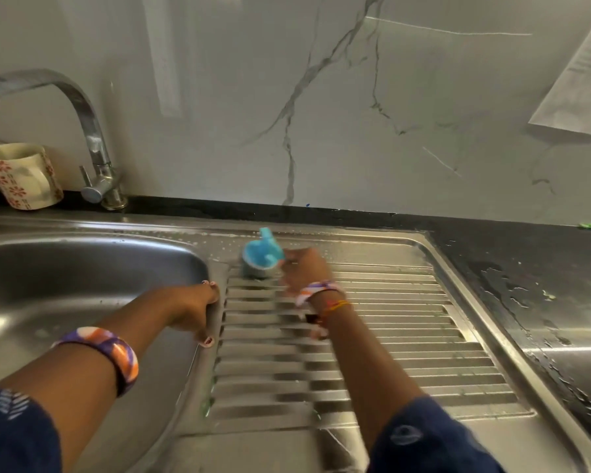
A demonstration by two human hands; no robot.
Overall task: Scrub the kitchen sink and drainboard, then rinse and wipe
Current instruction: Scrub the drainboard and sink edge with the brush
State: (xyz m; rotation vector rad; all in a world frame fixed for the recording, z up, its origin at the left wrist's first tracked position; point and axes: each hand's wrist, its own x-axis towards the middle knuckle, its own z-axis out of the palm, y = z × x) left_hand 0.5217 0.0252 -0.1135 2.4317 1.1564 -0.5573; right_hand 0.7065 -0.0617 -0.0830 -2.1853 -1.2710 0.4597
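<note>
Right hand [302, 268] grips a round blue-handled scrubbing brush [261, 255] at the far left corner of the ribbed stainless-steel drainboard [389, 336], mid-scrub.

My left hand [198, 307] braces on the ridge between the drainboard and the stainless-steel sink bowl [82, 268] to the left, thumb and fingers curled over its edge. Judging from the water beads and green specks around the steel, I think scrubbing is only under way; the curved chrome tap [82, 131] is not running, so rinsing and wiping remain.
</note>
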